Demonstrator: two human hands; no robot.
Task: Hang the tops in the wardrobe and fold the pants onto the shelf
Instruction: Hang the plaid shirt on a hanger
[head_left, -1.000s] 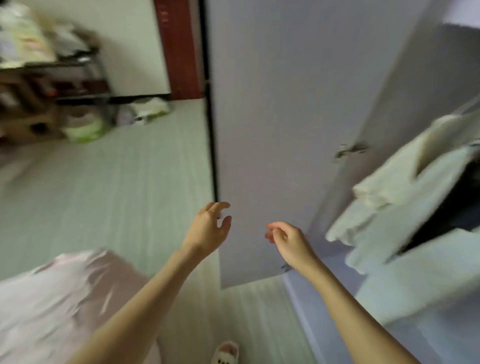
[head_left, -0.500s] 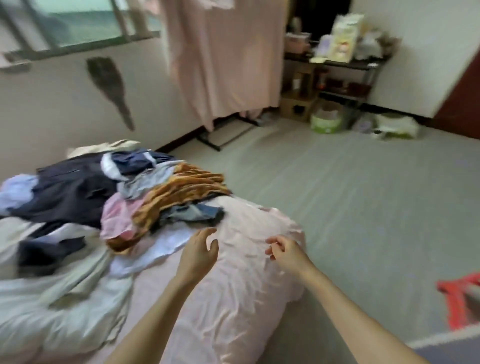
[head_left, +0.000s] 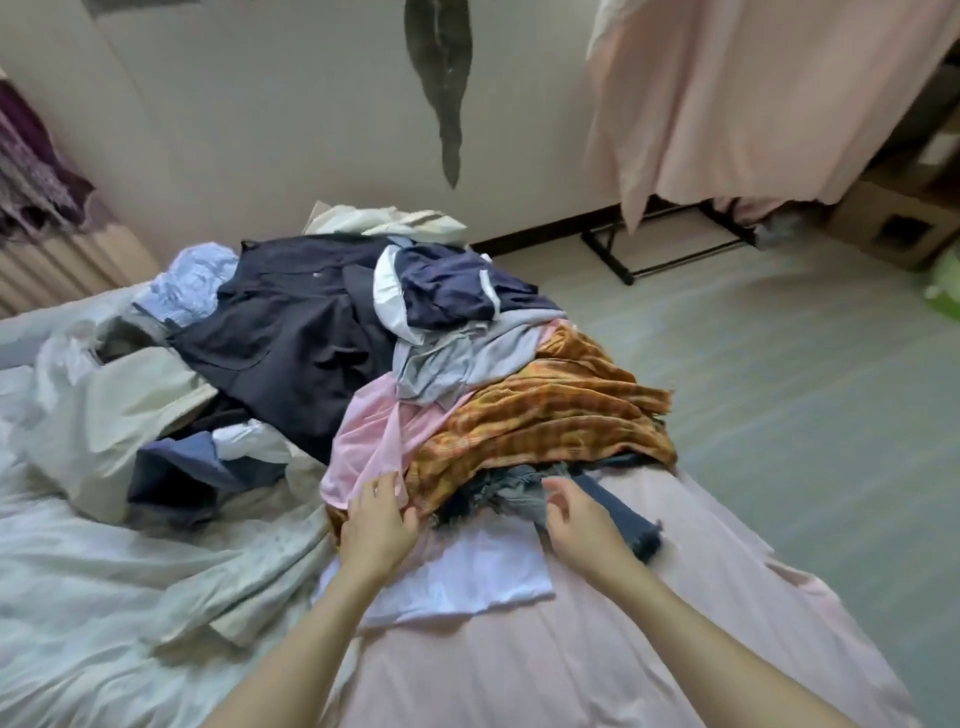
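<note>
A bedroom, pale green floor (head_left: 779, 389), and a bed under a pink sheet (head_left: 597, 649) with a rumpled white duvet (head_left: 104, 597) on its left side. A second ago the person faces the grey wardrobe door; now they have turned right round, and the clothes pile fills the view. Both hands have come down to the pile's near edge, empty.

The left hand (head_left: 376, 525) rests its straight fingers (head_left: 382, 488) on the pale pink top (head_left: 369, 436), just where it meets the orange checked garment (head_left: 545, 421). Nothing gripped that I can see. The right hand (head_left: 579, 525) hovers with loosely curled fingers (head_left: 558, 491) right by the frayed grey-blue denim piece (head_left: 519, 493), touching it or a hair off, hard to say, and holding nothing.

So this looks like the next pick starting. Everything to be sorted lies here on the bed, well away from the wardrobe, which is out of view.

And it won't lift clean, I'd say. The denim is pinned under the orange cloth, a light grey garment (head_left: 457, 364) sits on top of that, and a big dark navy garment (head_left: 291, 332) sprawls behind. A flat white top (head_left: 467, 577) lies under both wrists. Beyond, a pink sheet hanging on a black rack (head_left: 727, 93) by the wall.
</note>
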